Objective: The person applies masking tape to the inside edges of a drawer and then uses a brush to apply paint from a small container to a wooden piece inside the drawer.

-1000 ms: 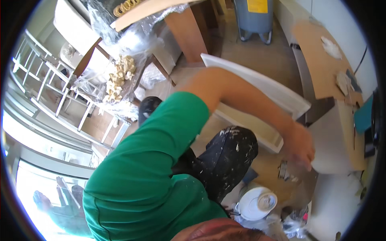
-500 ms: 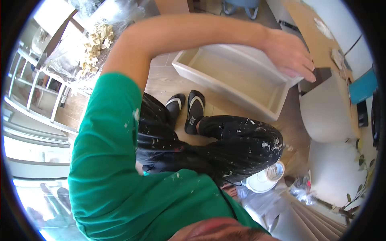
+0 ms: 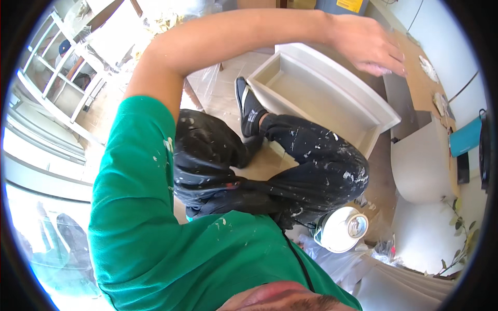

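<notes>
My left arm crosses the upper part of the head view from the left. My left hand (image 3: 365,46) is above the far right side of a pale drawer (image 3: 386,116) with a curved front panel. Its fingers are curled together, with a small whitish-pink bit showing beneath them that I cannot identify. A gap shows between the hand and the drawer's edge. The open-topped drawer lies on the floor before my feet. My right hand is not in view. By my right knee stands a white lidded bucket (image 3: 337,239).
A wooden worktop (image 3: 423,78) runs along the right, with a pale curved panel (image 3: 419,160) below it. A teal box (image 3: 465,140) sits there. At left stands a white metal ladder (image 3: 46,78). Plastic sheeting (image 3: 355,259) lies behind the bucket; a leafy plant (image 3: 459,233) stands right.
My left hand has lifted away from the drawer's corner. My right foot is nearer the drawer, and my left leg has shifted back. The bucket shows more fully. My right hand has gone from sight.
</notes>
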`<state>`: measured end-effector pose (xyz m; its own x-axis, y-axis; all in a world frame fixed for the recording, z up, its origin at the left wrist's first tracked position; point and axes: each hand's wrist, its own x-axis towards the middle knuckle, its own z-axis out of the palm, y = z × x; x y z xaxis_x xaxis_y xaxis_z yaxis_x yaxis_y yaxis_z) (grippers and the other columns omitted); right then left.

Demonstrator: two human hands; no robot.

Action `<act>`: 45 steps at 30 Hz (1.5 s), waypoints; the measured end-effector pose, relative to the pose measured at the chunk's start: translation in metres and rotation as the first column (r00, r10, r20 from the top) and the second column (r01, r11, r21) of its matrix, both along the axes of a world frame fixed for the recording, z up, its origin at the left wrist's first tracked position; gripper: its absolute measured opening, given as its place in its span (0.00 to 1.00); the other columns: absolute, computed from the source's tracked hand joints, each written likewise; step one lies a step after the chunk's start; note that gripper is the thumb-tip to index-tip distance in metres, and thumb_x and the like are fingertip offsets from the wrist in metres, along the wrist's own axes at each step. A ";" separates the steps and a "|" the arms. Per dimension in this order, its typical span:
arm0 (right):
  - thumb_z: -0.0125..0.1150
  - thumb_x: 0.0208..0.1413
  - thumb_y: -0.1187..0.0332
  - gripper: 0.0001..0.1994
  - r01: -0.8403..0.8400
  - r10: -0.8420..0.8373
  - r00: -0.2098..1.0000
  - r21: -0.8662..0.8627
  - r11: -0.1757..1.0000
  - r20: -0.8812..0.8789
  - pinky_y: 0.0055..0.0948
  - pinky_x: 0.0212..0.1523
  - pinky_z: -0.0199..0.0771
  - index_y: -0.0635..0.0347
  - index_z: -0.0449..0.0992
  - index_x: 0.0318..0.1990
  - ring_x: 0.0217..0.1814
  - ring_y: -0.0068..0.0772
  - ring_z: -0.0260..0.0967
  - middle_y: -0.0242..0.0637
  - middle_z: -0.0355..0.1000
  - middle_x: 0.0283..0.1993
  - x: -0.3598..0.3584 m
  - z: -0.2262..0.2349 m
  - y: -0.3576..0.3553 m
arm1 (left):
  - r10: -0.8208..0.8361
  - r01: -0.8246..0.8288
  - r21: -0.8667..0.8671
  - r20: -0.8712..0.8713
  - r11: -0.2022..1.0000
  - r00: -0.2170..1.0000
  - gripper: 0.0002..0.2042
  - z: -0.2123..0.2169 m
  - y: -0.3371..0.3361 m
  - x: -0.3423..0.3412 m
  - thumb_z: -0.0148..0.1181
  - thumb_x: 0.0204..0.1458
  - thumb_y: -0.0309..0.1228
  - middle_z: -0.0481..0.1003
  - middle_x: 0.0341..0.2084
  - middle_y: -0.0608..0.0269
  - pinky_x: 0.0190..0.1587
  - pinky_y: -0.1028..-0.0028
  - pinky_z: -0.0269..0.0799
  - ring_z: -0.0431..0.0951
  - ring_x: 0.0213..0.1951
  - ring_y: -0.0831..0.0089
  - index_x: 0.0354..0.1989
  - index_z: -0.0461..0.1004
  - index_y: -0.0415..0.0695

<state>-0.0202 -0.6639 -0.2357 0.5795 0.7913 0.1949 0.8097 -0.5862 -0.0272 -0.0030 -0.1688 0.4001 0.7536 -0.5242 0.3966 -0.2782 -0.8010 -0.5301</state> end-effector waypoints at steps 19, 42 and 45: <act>0.59 0.57 0.43 0.35 0.228 -0.229 0.973 -0.007 0.974 -0.009 0.66 0.65 0.61 0.66 0.74 0.60 0.64 0.68 0.63 0.59 0.70 0.61 0.036 0.009 -0.131 | 0.336 -0.164 -0.862 0.007 0.479 0.942 0.23 -0.243 0.060 -0.132 0.62 0.54 0.24 0.80 0.53 0.48 0.55 0.58 0.79 0.82 0.51 0.50 0.61 0.76 0.48; 0.66 0.58 0.65 0.17 -0.037 -0.146 0.899 0.402 0.915 0.414 0.49 0.58 0.74 0.58 0.81 0.54 0.57 0.57 0.72 0.50 0.77 0.53 0.476 0.555 0.269 | 0.653 0.047 -0.997 0.000 -0.055 0.757 0.14 -0.360 0.076 -0.188 0.59 0.64 0.23 0.77 0.33 0.64 0.36 0.76 0.72 0.74 0.33 0.78 0.57 0.78 0.36; 0.65 0.59 0.64 0.16 0.098 -0.242 0.886 0.350 0.932 0.396 0.50 0.57 0.75 0.57 0.83 0.53 0.56 0.57 0.73 0.49 0.78 0.51 0.506 0.544 0.277 | 0.715 0.029 -0.998 -0.017 -0.052 0.699 0.14 -0.351 0.075 -0.195 0.59 0.64 0.23 0.77 0.32 0.64 0.36 0.76 0.72 0.75 0.33 0.78 0.57 0.78 0.37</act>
